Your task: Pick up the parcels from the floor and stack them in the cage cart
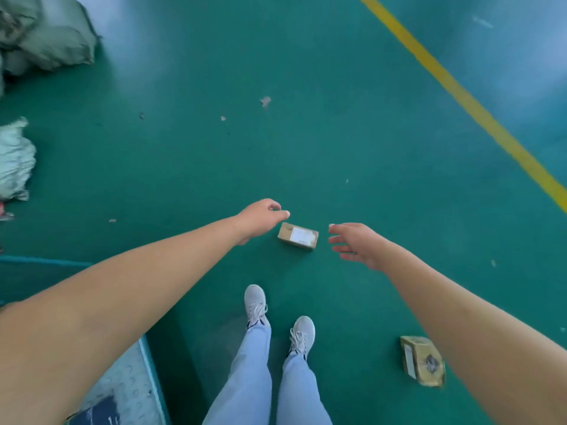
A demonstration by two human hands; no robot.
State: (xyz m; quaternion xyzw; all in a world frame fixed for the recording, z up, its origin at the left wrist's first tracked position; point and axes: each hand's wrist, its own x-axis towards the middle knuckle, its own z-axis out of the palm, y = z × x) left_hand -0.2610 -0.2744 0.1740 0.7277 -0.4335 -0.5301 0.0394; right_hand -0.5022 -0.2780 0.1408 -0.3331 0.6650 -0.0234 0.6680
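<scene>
Both my forearms reach out over the green floor (352, 124), left hand (260, 217) loosely curled and right hand (356, 242) spread, neither holding anything. Between them lies a small parcel (297, 236) with an unreadable white label. Another parcel (422, 361) sits near right.

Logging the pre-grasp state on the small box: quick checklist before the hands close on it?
1. Target in view: small cardboard parcel lies flat on the green floor, label up. Ok.
2. Left hand free: fingers loosely curled just above the parcel's left end, holding nothing. Ok.
3. Right hand free: fingers spread, off the parcel's right end, not touching. Ok.
4. Space around the parcel: bare floor on every side, feet well back. Ok.
5. Second parcel: on the floor under the right forearm, left for later. Ok.
6. Cage cart ready for the drop: only a blue-edged corner at lower left shows. Cannot tell.
</scene>
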